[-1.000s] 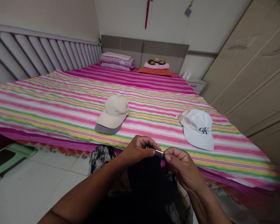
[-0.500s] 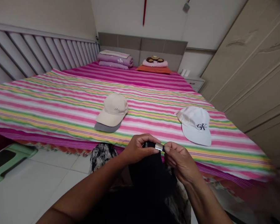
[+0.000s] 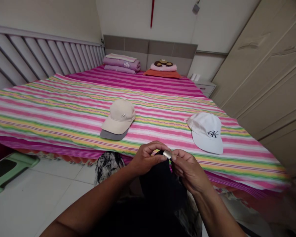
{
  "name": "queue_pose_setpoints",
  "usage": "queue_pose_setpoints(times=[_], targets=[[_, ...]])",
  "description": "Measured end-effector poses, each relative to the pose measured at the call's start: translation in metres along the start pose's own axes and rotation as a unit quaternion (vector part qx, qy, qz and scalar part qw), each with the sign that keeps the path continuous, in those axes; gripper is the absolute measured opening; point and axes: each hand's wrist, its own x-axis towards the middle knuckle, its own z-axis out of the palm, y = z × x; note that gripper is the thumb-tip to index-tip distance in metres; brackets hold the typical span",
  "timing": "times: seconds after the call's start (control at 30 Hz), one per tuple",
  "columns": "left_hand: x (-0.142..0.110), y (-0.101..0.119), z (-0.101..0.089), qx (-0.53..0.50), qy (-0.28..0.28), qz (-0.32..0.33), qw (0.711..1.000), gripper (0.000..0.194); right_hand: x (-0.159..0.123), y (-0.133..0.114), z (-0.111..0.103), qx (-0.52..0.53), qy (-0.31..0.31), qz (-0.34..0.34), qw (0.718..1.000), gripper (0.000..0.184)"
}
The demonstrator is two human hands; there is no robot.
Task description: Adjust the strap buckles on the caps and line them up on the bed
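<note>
A black cap [image 3: 160, 187] hangs over my lap, its back strap raised between my two hands. My left hand [image 3: 149, 158] pinches the strap on the left side of a silver metal buckle [image 3: 167, 154]. On the other side of that buckle, my right hand [image 3: 188, 168] is closed on the strap's dark end. Beyond my hands a beige cap [image 3: 120, 115] with a grey underbrim lies on the bed to the left. A white cap [image 3: 207, 131] with black letters lies to the right.
Striped bedding [image 3: 160, 121] covers the bed in front of me. Folded purple bedding [image 3: 120, 64] and a pink pillow [image 3: 164, 67] sit by the headboard [image 3: 128, 44]. A green stool [image 3: 17, 168] stands on the floor at left. A wardrobe [image 3: 266, 65] rises at right.
Both hands have come slightly closer together around the buckle, with the strap pulled in. The view has tilted a little; the beige and white caps stay in place on the bed.
</note>
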Motion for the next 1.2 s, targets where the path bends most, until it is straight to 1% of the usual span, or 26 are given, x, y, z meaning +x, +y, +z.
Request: queue_pose_setpoints(times=[0.1, 0.3, 0.5, 0.6, 0.7, 0.83, 0.9, 1.0, 1.07, 1.13, 1.2], targets=[[0.0000, -0.0012, -0.0006, -0.019, -0.008, 0.003, 1.000, 0.019, 0.0000, 0.0035, 0.0018, 0.025, -0.009, -0.001, 1.000, 0.020], [-0.0004, -0.0054, -0.0008, -0.069, -0.005, -0.031, 0.997, 0.019, 0.0003, 0.0051, 0.0031, 0.075, -0.039, 0.001, 0.996, 0.017], [-0.0016, -0.0039, -0.0005, -0.120, -0.033, -0.073, 0.989, 0.020, 0.0017, 0.0055, 0.0036, 0.071, -0.037, -0.004, 0.997, 0.018], [-0.0021, -0.0034, 0.0002, -0.128, -0.023, -0.084, 0.988, 0.021, 0.0024, 0.0070, 0.0034, 0.071, -0.024, -0.005, 0.997, 0.017], [-0.0030, -0.0052, 0.0013, -0.124, 0.003, -0.081, 0.989, 0.020, 0.0027, 0.0085, 0.0031, 0.074, -0.008, 0.000, 0.997, 0.016], [-0.0041, -0.0064, 0.0010, -0.109, -0.007, -0.080, 0.991, 0.021, 0.0024, 0.0093, 0.0018, 0.086, -0.024, 0.004, 0.996, 0.017], [-0.0038, -0.0045, -0.0004, -0.071, -0.009, -0.070, 0.995, 0.021, 0.0025, 0.0090, 0.0008, 0.085, -0.028, 0.005, 0.996, 0.018], [-0.0029, -0.0003, -0.0027, 0.008, -0.011, -0.038, 0.999, 0.021, 0.0030, 0.0082, 0.0001, 0.065, -0.024, 0.005, 0.998, 0.019], [-0.0027, 0.0012, -0.0036, 0.041, -0.013, -0.018, 0.999, 0.021, 0.0032, 0.0076, 0.0011, 0.050, -0.025, 0.007, 0.998, 0.019], [-0.0030, 0.0005, -0.0037, 0.046, -0.015, -0.013, 0.999, 0.021, 0.0029, 0.0070, 0.0032, 0.048, -0.029, 0.007, 0.998, 0.021], [-0.0037, -0.0019, -0.0030, 0.016, -0.013, -0.023, 1.000, 0.021, 0.0021, 0.0065, 0.0054, 0.059, -0.034, 0.007, 0.998, 0.022]])
